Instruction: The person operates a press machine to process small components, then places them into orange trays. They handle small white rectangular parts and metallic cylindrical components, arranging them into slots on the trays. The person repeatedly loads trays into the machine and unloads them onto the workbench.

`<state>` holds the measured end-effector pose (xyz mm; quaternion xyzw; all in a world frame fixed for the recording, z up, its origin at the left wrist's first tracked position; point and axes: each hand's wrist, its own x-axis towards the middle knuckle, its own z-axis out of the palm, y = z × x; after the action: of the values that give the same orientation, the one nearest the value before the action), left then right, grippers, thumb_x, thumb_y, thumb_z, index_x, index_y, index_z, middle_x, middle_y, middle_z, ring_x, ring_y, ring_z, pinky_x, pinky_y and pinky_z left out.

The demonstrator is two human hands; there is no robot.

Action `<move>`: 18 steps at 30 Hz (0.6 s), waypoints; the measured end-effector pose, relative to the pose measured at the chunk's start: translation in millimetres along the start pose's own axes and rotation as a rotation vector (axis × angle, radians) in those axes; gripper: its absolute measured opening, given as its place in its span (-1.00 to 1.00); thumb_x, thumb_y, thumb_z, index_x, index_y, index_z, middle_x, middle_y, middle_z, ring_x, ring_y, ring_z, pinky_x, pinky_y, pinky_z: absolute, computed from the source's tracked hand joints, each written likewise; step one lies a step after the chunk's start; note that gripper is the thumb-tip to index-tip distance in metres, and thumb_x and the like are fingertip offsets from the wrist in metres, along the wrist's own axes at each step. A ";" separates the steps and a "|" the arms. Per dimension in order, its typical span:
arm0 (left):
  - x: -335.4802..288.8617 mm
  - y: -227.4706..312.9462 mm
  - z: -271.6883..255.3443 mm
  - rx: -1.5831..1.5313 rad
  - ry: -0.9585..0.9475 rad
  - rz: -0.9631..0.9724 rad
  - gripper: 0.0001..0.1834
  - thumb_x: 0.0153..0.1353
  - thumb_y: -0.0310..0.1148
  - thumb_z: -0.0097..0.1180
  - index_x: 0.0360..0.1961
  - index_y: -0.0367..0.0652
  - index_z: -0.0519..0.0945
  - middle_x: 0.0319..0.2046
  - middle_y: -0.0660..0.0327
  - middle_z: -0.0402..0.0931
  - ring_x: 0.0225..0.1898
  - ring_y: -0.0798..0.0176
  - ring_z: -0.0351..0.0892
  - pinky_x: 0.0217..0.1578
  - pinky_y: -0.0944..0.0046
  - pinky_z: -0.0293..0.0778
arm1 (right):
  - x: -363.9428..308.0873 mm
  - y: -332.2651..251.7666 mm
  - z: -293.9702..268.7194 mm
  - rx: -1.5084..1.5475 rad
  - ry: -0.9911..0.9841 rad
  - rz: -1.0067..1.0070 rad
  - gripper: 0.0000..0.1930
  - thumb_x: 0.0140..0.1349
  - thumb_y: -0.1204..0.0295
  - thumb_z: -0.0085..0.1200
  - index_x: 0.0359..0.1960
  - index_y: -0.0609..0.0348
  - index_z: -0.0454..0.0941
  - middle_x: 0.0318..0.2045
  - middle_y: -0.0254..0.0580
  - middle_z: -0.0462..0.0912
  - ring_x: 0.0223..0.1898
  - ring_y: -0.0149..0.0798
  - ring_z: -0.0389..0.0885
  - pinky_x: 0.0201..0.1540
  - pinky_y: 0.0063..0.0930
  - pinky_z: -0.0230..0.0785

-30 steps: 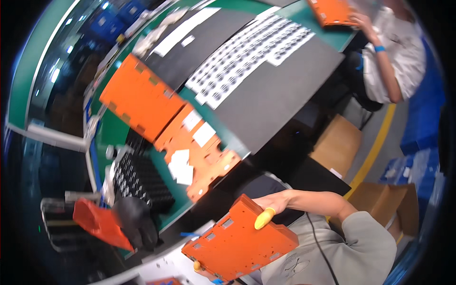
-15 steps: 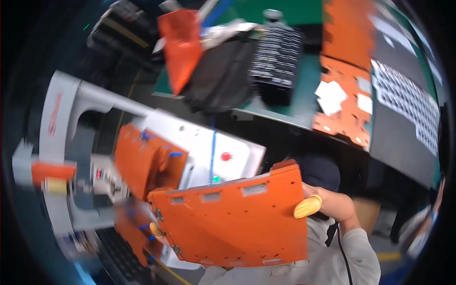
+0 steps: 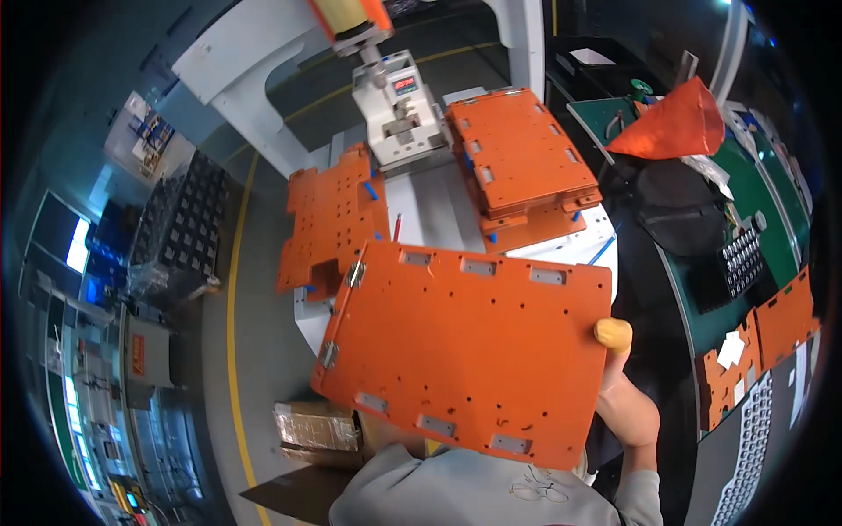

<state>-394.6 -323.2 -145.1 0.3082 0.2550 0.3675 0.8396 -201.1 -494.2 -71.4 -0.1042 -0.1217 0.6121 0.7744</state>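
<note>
In front of me is a flat orange hinged panel (image 3: pixel 474 351), tilted toward me, with small holes, several rectangular slots and two metal hinges on its left edge. My right hand (image 3: pixel 618 355) is closed on its right edge; the thumb wears a yellow finger cover and the other fingers are behind the panel. My left hand is out of sight. Beyond the panel stands a white press machine (image 3: pixel 399 123) on a white worktable (image 3: pixel 425 206). To its right lies a stack of orange panels (image 3: pixel 526 153); to its left, another perforated orange plate (image 3: pixel 338 210) with blue pegs.
At the right a green bench (image 3: pixel 693 272) carries a black bag (image 3: pixel 675 206), a red-orange pouch (image 3: pixel 675 123) and more orange plates (image 3: pixel 776 324). Cardboard boxes (image 3: pixel 316 430) lie on the floor at lower left. A black crate-like stack (image 3: pixel 180 228) stands further left.
My view has swung left, so the press machine and worktable now lie straight ahead and the green bench is at the right. The panel stays held in front of me; my left fingertip has gone from sight.
</note>
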 end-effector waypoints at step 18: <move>45.0 53.2 34.0 0.584 0.509 1.582 0.03 0.18 0.15 -0.15 0.45 -0.39 -0.16 0.45 -0.26 -0.25 0.50 -0.24 -0.34 0.41 -0.27 -0.37 | 219.9 115.4 73.4 -0.475 0.115 0.072 -0.55 0.33 0.13 0.01 0.14 0.12 0.38 0.07 -0.20 0.49 0.14 -0.20 0.50 0.17 -0.24 0.39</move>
<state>-369.8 -270.8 -93.6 0.5055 0.2300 0.8190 0.1441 -282.1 -252.8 -24.2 -0.3222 -0.2139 0.5867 0.7115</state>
